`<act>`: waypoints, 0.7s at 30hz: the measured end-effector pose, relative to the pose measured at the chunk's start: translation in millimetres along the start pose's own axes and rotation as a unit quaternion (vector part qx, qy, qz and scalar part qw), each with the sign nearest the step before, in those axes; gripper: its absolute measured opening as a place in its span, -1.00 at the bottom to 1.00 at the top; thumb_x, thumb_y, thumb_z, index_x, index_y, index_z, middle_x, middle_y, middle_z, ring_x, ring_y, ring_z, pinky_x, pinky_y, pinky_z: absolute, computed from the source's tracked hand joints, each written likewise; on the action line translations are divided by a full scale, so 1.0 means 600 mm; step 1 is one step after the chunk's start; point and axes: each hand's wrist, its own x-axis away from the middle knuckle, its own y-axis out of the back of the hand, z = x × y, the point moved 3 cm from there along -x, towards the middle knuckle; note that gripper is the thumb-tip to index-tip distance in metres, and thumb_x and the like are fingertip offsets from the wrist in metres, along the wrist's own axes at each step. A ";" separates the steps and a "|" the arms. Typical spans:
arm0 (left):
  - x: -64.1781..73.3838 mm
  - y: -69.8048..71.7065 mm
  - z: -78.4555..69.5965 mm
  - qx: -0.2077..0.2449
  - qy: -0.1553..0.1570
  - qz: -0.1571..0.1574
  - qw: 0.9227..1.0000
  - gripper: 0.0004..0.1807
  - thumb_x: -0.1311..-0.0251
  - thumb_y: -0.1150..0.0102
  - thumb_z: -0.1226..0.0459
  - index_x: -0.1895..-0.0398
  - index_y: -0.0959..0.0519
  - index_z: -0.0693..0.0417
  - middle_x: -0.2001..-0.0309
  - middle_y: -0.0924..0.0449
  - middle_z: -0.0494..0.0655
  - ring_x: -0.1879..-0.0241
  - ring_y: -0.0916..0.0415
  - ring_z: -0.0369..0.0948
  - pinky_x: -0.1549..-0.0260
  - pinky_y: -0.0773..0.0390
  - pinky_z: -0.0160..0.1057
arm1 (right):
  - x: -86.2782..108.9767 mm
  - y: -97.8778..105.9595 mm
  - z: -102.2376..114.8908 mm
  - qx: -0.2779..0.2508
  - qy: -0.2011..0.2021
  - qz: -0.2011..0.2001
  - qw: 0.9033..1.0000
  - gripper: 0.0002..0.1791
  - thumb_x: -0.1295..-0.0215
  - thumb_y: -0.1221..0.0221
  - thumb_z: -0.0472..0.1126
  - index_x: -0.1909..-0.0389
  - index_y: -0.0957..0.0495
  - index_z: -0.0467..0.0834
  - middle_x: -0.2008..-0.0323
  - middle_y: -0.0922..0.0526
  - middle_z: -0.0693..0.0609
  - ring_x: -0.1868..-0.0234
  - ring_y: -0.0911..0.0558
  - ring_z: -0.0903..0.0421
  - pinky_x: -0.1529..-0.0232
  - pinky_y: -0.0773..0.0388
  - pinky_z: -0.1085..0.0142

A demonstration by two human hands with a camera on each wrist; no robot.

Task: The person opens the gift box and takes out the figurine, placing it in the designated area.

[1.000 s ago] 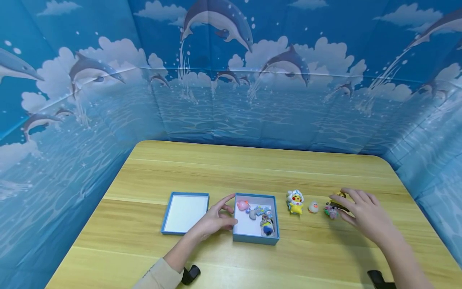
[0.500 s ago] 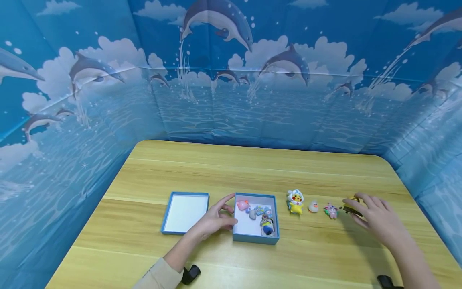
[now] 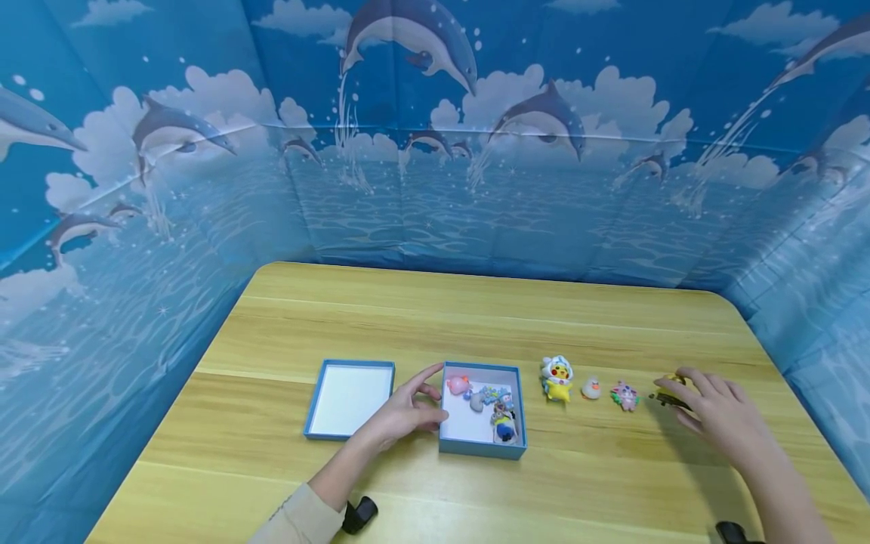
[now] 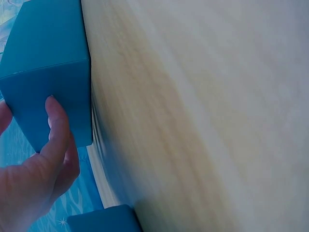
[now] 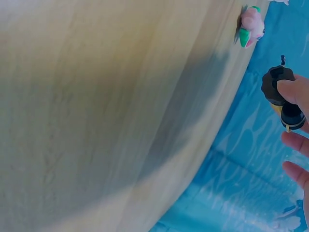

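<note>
In the head view my left hand [image 3: 401, 415] touches the left side of an open blue box [image 3: 481, 451]. The left wrist view shows the thumb [image 4: 57, 121] against the box's outer wall, with another fingertip near its edge. At the right of the table, my right hand [image 3: 722, 415] pinches a small black-and-yellow figurine [image 5: 277, 86] between thumb and fingers. Its dark underside faces the right wrist camera, held over the table. Left of that hand stands a pink figurine with green parts [image 3: 624, 397]; fingers cover part of the held toy.
Inside the box lie a pink toy [image 3: 458, 385], a grey one [image 3: 476, 402] and a blue-and-yellow figurine [image 3: 504, 431]. A white duck [image 3: 590, 389] and a yellow figurine in a white hood [image 3: 558, 381] stand right of the box. The blue-edged lid [image 3: 350, 400] lies left.
My right hand has moved right with the black-and-yellow figurine, away from the pink figurine, which now shows fully. The left hand and box have stayed in place.
</note>
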 end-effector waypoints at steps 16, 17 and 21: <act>-0.001 -0.001 0.000 -0.002 0.000 0.000 1.000 -0.14 0.01 -0.22 0.47 -0.38 -0.12 -0.12 0.03 -0.28 0.21 0.35 -0.51 -0.19 0.23 -0.63 -0.17 | 0.019 -0.018 -0.012 0.017 0.010 0.028 0.999 -0.11 -0.15 0.75 0.37 0.08 -0.47 -0.01 0.18 -0.48 -0.11 0.26 -0.49 -0.16 0.45 -0.45 -0.03; -0.001 -0.001 0.000 -0.003 0.000 -0.001 1.000 -0.14 0.01 -0.22 0.47 -0.38 -0.12 -0.12 0.03 -0.28 0.21 0.36 -0.51 -0.19 0.23 -0.63 -0.17 | 0.019 -0.019 -0.012 0.017 0.011 0.028 0.999 -0.11 -0.16 0.75 0.36 0.08 -0.47 -0.01 0.17 -0.48 -0.10 0.26 -0.50 -0.16 0.44 -0.45 -0.03; 0.000 -0.001 -0.001 -0.005 0.001 -0.002 1.000 -0.14 0.01 -0.22 0.47 -0.38 -0.12 -0.13 0.03 -0.28 0.21 0.36 -0.52 -0.19 0.22 -0.63 -0.15 | 0.020 -0.027 -0.013 0.013 0.014 0.037 0.999 -0.20 -0.19 0.61 0.37 0.08 -0.48 0.01 0.16 -0.49 -0.10 0.23 -0.51 -0.16 0.39 -0.45 -0.04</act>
